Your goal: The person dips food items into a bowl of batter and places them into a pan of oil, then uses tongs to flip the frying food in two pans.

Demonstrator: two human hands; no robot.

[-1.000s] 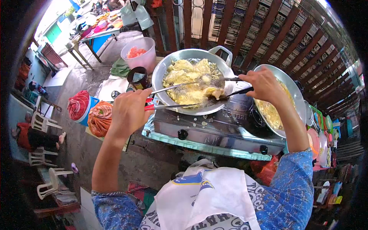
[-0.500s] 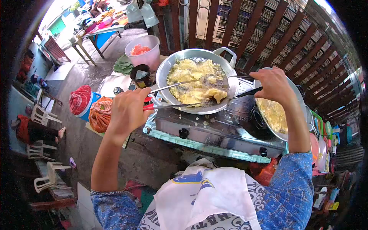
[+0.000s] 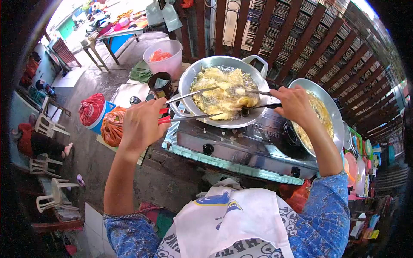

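My left hand (image 3: pixel 143 124) is closed round the red-handled tongs (image 3: pixel 189 95), whose two metal arms reach over the left half of a wide wok (image 3: pixel 186 84). From the other side my right hand (image 3: pixel 294 106) grips the black-handled tongs (image 3: pixel 266 106), with their ends among the food at the wok's right half. Yellow battered fritters (image 3: pixel 230 81) fry in bubbling oil between the two pairs of tongs. Right beside my right forearm stands a second wok (image 3: pixel 337 109), also with yellow food in bubbling oil, partly covered by that arm.
Both woks sit on a metal gas stove (image 3: pixel 241 148) with black knobs. A pink bucket (image 3: pixel 167 64), a dark can (image 3: pixel 162 88) and tied bundles (image 3: pixel 114 127) stand at left. Behind rises a slatted wooden fence (image 3: pixel 292 38). A person (image 3: pixel 30 139) sits at far left near plastic chairs.
My right hand has moved left and slightly down, bringing the black-handled tongs deeper into the fritters. The left tongs shift slightly; more of the second wok shows.
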